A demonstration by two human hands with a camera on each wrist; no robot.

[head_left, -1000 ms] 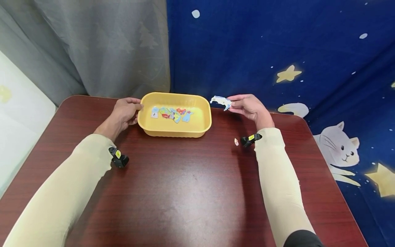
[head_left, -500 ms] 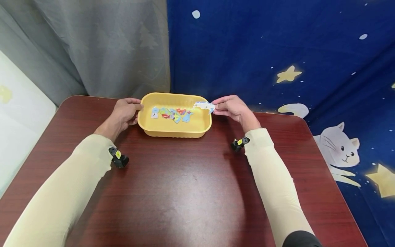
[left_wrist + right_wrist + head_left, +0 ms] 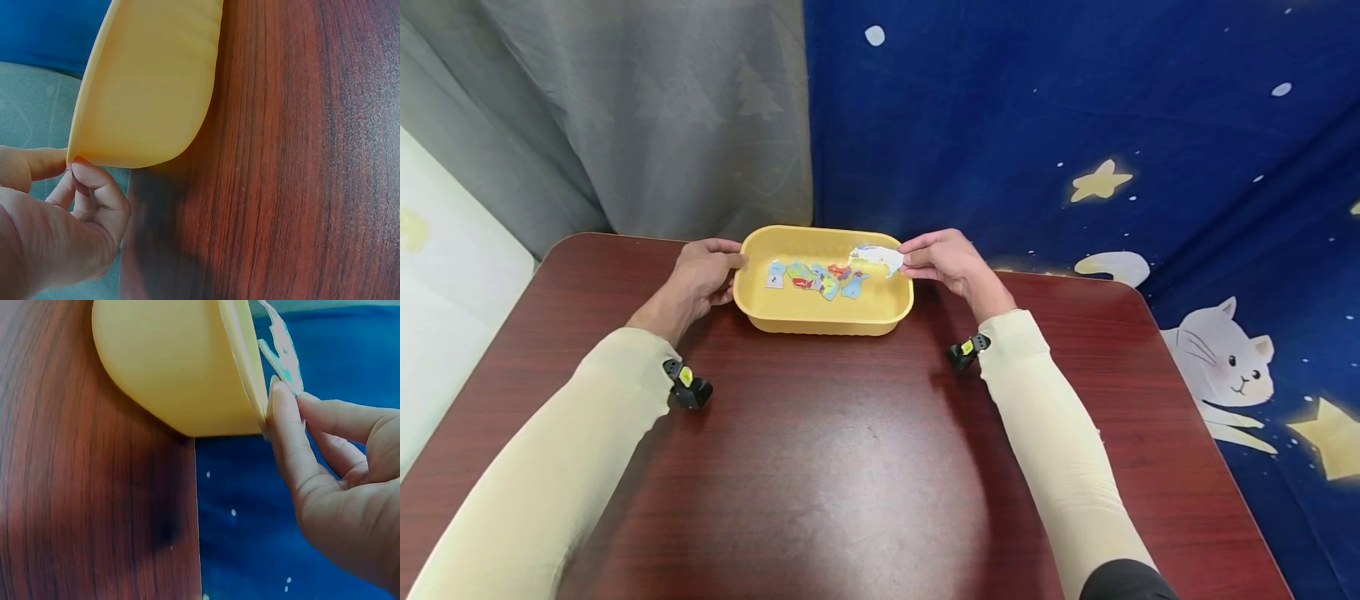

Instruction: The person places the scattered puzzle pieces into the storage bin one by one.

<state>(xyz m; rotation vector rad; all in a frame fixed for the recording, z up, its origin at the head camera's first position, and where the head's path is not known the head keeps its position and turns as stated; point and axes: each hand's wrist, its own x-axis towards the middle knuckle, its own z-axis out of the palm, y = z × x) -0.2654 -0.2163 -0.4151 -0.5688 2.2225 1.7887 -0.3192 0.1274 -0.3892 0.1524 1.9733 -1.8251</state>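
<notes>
A yellow plastic basin (image 3: 820, 323) stands near the far edge of the table. My left hand (image 3: 698, 275) pinches its left rim between thumb and fingers, as the left wrist view also shows. In my right hand (image 3: 947, 258) a white, irregularly cut flat piece with blue markings (image 3: 878, 257) is pinched between thumb and fingertips. That piece hangs over the right part of the basin, above its rim in the right wrist view. Several colourful flat cutouts (image 3: 827, 282) lie on the basin floor, some overlapping; what is printed on them is too small to read.
The dark red-brown wooden table (image 3: 820, 450) has rounded far corners. Behind it hang a grey curtain (image 3: 700, 125) and a blue curtain (image 3: 1000, 125) with stars and a cat. A small black camera is strapped to each wrist.
My right hand has carried the white piece leftward, from beside the basin to over its right part. A small scrap on the table is now out of sight near the right wrist. The left hand stays put.
</notes>
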